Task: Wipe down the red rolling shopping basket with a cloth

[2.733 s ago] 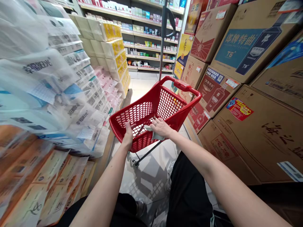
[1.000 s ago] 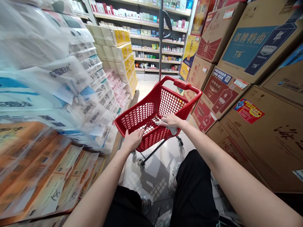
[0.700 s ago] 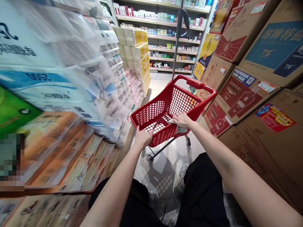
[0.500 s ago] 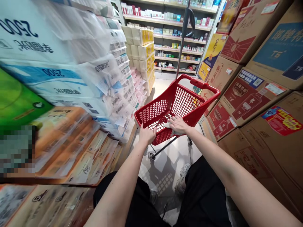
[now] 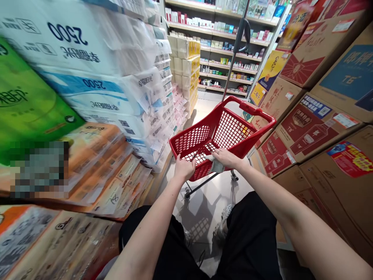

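Note:
In front of my knees stands a red plastic shopping cart (image 5: 190,136) with a latticed basket on a metal frame with small wheels. Its handle points away from me. My left hand (image 5: 185,168) is closed around the near rim of the basket, toward its left corner. A crumpled whitish cloth (image 5: 217,166) is in my right hand (image 5: 225,156), pressed over the same rim further right, with part of it hanging outside the basket. The fingertips of my right hand reach over the rim.
Wrapped tissue packs (image 5: 96,91) are piled high on my left, beside a green package (image 5: 37,101) and orange packs (image 5: 96,155). Stacked cardboard boxes (image 5: 309,128) line the right side. Shelves (image 5: 221,29) of small goods stand behind the cart, with a dark pole (image 5: 233,66) before them.
The view has shifted, so the surroundings sit further right. My right hand has moved slightly along the rim, and more of the cloth shows below it. My left hand keeps its hold.

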`<state>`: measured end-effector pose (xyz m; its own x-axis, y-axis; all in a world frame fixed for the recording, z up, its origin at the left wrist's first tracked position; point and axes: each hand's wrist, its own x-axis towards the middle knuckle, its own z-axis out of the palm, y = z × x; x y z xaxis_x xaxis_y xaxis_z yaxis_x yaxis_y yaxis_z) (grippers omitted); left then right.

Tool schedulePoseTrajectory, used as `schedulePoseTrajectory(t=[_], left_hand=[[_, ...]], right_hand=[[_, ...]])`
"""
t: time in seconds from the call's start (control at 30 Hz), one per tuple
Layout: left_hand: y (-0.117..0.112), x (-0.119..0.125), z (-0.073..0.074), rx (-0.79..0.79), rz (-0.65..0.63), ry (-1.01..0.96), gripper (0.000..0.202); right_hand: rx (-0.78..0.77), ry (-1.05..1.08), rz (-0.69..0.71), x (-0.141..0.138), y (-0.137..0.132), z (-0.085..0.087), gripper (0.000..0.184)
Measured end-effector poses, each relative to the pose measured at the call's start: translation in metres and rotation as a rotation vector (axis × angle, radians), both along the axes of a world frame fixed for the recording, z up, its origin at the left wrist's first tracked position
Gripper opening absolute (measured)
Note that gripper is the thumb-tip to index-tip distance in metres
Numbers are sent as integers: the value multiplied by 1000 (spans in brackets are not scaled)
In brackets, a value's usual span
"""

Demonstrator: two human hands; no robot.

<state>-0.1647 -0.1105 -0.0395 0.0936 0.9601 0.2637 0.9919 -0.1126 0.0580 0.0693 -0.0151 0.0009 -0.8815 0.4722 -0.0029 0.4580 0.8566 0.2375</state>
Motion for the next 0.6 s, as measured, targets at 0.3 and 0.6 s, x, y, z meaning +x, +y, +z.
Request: schedulePoseTrajectory(t=[0.3,0.6], left_hand=[[10,-2,0,35,14,-44,72],[32,0,-4,46,9,-74,69]], right_hand=[[49,48,-71,-6,-3,-3,31],[69,218,-90,-20,3,-22,31]])
